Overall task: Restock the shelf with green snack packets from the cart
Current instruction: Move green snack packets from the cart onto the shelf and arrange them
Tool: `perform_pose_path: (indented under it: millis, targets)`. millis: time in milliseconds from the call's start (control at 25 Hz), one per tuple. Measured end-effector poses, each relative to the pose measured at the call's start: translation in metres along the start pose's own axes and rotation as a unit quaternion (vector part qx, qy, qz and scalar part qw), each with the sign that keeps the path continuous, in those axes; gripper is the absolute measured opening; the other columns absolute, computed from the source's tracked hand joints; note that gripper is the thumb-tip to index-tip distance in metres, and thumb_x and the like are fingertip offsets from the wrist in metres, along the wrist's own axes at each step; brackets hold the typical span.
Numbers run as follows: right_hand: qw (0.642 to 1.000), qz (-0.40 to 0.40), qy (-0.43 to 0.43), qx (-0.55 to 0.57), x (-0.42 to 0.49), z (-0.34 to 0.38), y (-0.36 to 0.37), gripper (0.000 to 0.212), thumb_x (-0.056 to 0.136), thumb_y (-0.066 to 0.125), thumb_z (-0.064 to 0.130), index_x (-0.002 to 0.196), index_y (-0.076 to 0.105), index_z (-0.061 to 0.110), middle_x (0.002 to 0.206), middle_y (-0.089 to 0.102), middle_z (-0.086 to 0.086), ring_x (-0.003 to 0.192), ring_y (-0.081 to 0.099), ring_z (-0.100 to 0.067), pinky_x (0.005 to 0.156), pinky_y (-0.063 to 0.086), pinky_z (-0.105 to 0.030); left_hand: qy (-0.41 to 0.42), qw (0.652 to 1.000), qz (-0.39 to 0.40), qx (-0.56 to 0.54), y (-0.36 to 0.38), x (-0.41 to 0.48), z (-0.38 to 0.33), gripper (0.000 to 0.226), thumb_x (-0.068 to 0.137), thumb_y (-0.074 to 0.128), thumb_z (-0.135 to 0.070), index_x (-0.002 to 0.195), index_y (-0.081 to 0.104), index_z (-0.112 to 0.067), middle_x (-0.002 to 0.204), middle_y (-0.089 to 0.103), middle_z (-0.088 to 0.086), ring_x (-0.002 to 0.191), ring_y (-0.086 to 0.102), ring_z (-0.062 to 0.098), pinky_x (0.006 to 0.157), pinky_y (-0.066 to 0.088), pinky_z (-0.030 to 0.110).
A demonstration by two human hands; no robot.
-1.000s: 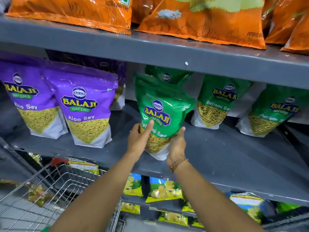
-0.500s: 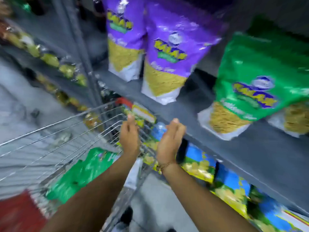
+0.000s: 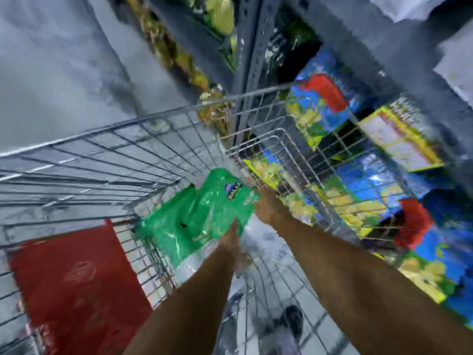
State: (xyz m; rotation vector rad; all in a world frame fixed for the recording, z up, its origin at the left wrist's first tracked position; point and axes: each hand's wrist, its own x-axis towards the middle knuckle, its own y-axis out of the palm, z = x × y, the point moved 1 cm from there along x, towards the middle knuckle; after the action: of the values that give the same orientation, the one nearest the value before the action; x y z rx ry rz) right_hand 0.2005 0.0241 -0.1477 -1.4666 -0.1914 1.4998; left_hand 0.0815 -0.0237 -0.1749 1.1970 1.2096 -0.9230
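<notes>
Green plastic, motion-blurred: one snack packet (image 3: 202,213) lies inside the wire cart (image 3: 107,155), tilted against the basket's inner corner, its logo end toward the shelf side. My left hand (image 3: 231,238) meets the packet's near edge; my right hand (image 3: 268,206) meets its far edge beside the logo. Both hands touch the packet, one on each side, but blur hides the fingers, so I cannot tell how far either is closed or whether the grip is firm. Red panel (image 3: 76,283) sits at the cart's near left. Beyond the cart's right wall stand lower shelves (image 3: 256,47) with blue and yellow packets (image 3: 320,108).
</notes>
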Motion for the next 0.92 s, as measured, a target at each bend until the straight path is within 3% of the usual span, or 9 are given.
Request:
perform_pose_path:
  millis: [80,160,240,280,360,480,640,760,920]
  targets:
    - [0.999,-0.021,0.026,-0.029,-0.003,-0.007,0.004,0.032,0.091,0.043,0.013,0.116,0.057,0.0,0.122,0.061,-0.024,0.115,0.057,-0.037,0.096,0.047,-0.043,0.036,0.999,-0.007,0.015,0.006,0.003,0.003,0.026,0.094,0.037,-0.041,0.088,0.049,-0.02,0.076,0.044,0.003,0.066,0.044,0.019,0.065,0.04,0.033]
    - [0.995,-0.067,0.07,-0.004,-0.015,-0.006,-0.004,0.031,0.09,0.045,0.011,0.114,0.062,0.003,0.12,0.064,-0.022,0.114,0.059,-0.036,0.094,0.049,-0.04,0.07,0.997,-0.035,-0.014,0.012,0.002,0.004,0.028,0.092,0.048,-0.033,0.108,0.052,-0.011,0.073,0.047,0.017,0.062,0.046,0.026,0.06,0.038,0.033]
    - [0.989,-0.1,0.099,0.052,-0.035,-0.002,-0.025,0.03,0.09,0.046,0.011,0.115,0.06,0.001,0.123,0.061,-0.023,0.116,0.056,-0.037,0.095,0.048,-0.04,0.131,0.988,-0.073,-0.023,0.026,-0.018,-0.002,0.046,0.089,0.055,-0.025,0.125,0.048,0.004,0.102,0.055,0.039,0.088,0.059,0.035,0.075,0.046,0.039]
    - [0.983,-0.124,0.104,0.083,-0.047,0.001,-0.038,0.029,0.09,0.046,0.011,0.114,0.059,0.0,0.123,0.061,-0.024,0.117,0.055,-0.038,0.095,0.047,-0.04,0.181,0.978,-0.098,-0.02,0.034,-0.036,-0.008,0.047,0.088,0.057,-0.022,0.124,0.049,0.008,0.113,0.057,0.037,0.096,0.058,0.032,0.079,0.046,0.04]
    - [0.967,-0.188,0.1,0.142,-0.074,0.008,-0.066,0.028,0.088,0.045,0.009,0.109,0.059,-0.003,0.12,0.061,-0.027,0.114,0.056,-0.04,0.093,0.047,-0.041,0.296,0.947,-0.129,-0.007,0.051,-0.072,-0.016,0.043,0.088,0.058,-0.018,0.117,0.052,0.012,0.115,0.06,0.032,0.104,0.06,0.035,0.082,0.047,0.043]
    - [0.931,-0.295,0.065,0.206,-0.124,0.013,-0.104,0.027,0.088,0.042,0.01,0.108,0.057,-0.001,0.111,0.064,-0.029,0.107,0.058,-0.04,0.086,0.045,-0.042,0.423,0.89,-0.165,0.038,0.073,-0.135,-0.017,0.044,0.088,0.057,-0.023,0.115,0.052,0.011,0.117,0.06,0.028,0.11,0.058,0.036,0.084,0.042,0.031]
    - [0.816,-0.461,0.008,0.349,-0.209,-0.008,-0.147,0.021,0.091,0.045,0.013,0.101,0.057,-0.001,0.1,0.066,-0.027,0.096,0.059,-0.038,0.078,0.038,-0.042,0.591,0.805,-0.05,0.011,0.117,-0.229,0.011,0.034,0.088,0.057,-0.019,0.115,0.049,0.0,0.108,0.06,0.013,0.099,0.057,0.02,0.079,0.04,0.019]
    - [0.716,-0.538,-0.047,0.442,-0.277,-0.044,-0.167,0.014,0.093,0.043,0.013,0.094,0.054,0.005,0.088,0.058,-0.014,0.086,0.053,-0.026,0.081,0.04,-0.041,0.689,0.724,0.032,0.035,0.157,-0.29,0.051,0.025,0.09,0.053,-0.021,0.11,0.049,-0.008,0.099,0.057,0.0,0.088,0.053,0.011,0.077,0.042,0.008]
    - [0.581,-0.64,-0.097,0.494,-0.366,-0.132,-0.168,0.02,0.094,0.035,0.024,0.106,0.048,0.014,0.092,0.05,-0.009,0.088,0.047,-0.022,0.086,0.041,-0.041,0.77,0.607,0.162,0.112,0.217,-0.337,0.148,0.002,0.089,0.047,-0.028,0.091,0.047,-0.029,0.087,0.05,-0.015,0.079,0.048,-0.013,0.073,0.036,0.005]
